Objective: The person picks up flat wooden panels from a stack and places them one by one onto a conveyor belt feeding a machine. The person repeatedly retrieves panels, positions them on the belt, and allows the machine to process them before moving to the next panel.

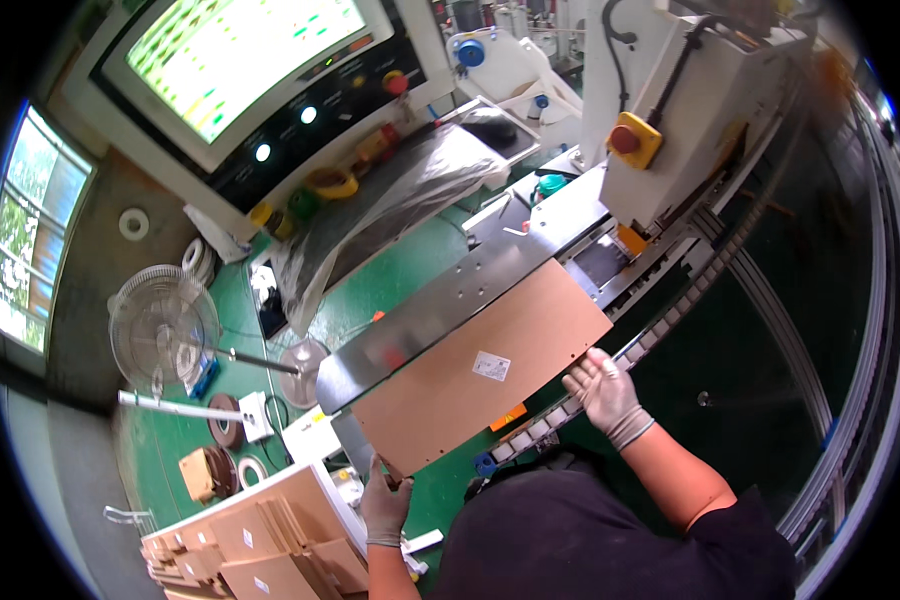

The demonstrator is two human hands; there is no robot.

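A brown rectangular panel (440, 400) with a white label and small holes along its near edge lies at a slant in front of me, against a grey metal machine bed (450, 290). My left hand (385, 505), in a grey glove, grips the panel's near left corner; some of its fingers are hidden. My right hand (608, 398), gloved too, is at the near edge toward the right corner. Its palm faces up and its fingers are stretched out, the tips at the panel's edge.
A roller track (660, 330) runs along the near side of the machine head (670, 130), which carries a red stop button (625, 139). Brown panels (270, 540) are stacked at lower left. A fan (165, 325) stands left; a lit screen (240, 60) is at upper left.
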